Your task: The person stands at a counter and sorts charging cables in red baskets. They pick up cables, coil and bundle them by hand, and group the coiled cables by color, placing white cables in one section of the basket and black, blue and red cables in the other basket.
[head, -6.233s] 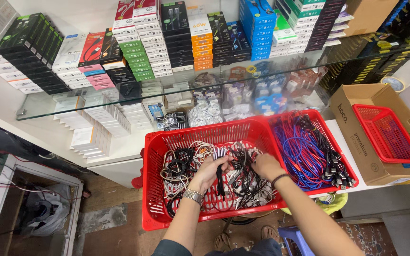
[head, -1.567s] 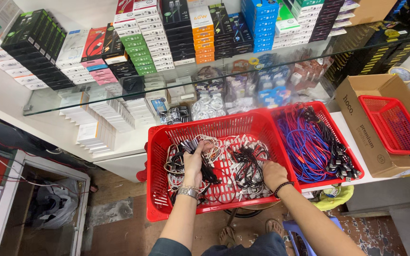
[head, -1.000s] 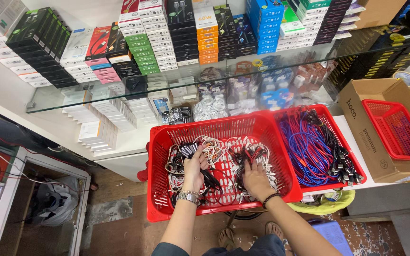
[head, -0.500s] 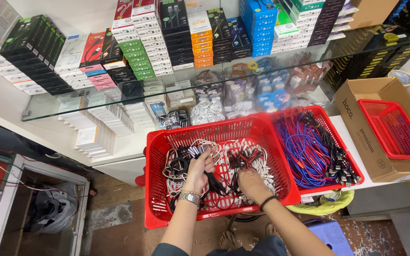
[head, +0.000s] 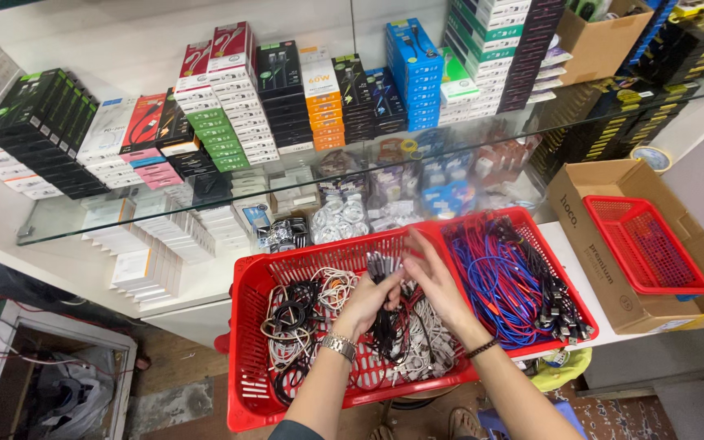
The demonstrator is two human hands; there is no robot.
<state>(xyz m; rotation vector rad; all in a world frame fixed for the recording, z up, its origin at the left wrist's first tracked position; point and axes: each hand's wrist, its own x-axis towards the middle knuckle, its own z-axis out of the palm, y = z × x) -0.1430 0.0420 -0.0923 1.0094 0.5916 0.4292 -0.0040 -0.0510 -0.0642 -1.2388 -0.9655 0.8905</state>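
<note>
1. I look down on a glass shelf (head: 165, 213) stacked with rows of small boxed goods (head: 230, 106) in green, black, orange and blue; under the glass lie more white boxes and bagged cable coils.
2. A large red basket (head: 246, 358) sits below the shelf, filled with loose black and white cables (head: 303, 314) in a tangle.
3. Just beside it on my right stands a second red basket (head: 531, 220) of blue and red cables (head: 499, 281); its near wall touches the first basket.
4. Further right, an open cardboard box (head: 588, 236) holds an empty red tray (head: 645, 244).
5. Nothing lies over my hands; the tangle crowds them from below.
6. My left hand (head: 368, 301), with a wristwatch (head: 338, 345) on the wrist, is closed around a bunch of dark cables (head: 385, 326), lifted above the heap in the large basket, plug ends sticking up.
7. My right hand (head: 437, 281) is half open, fingers spread, its palm against the same bunch. I cannot tell whether it truly grips it.
</note>
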